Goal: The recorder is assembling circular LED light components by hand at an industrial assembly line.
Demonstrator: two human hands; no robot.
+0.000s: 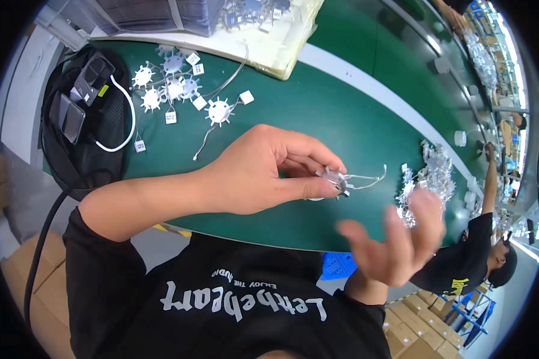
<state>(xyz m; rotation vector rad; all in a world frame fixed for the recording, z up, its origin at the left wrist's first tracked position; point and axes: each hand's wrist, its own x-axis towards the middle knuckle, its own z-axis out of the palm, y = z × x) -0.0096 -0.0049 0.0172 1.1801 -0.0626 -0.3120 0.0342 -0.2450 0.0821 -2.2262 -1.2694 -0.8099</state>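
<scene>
Head view, single frame. Left hand: raised above the green work table, thumb and fingertips pinched on a small silver star-shaped finned metal part with two thin trailing wires; held clear of the surface and near the body, probably for inspection or turning. Grip closed tight at the fingertips only, palm not involved. Right hand: blurred, fingers spread and loosely curled, holding nothing, just below and right of the pinched part, not touching it. Heap of bright silver metal parts: on the table beyond the right hand, within reach, likely stock. Cluster of white star-shaped discs with small white square tags and wires: spread flat at the table's far left, well apart from both hands. Black bag with a black device and white cable: at the left table edge. Cream foam tray: at the far edge. Second person in black shirt and cap: at right, one arm raised to the table. Brown cardboard boxes: on the floor, lower right.
</scene>
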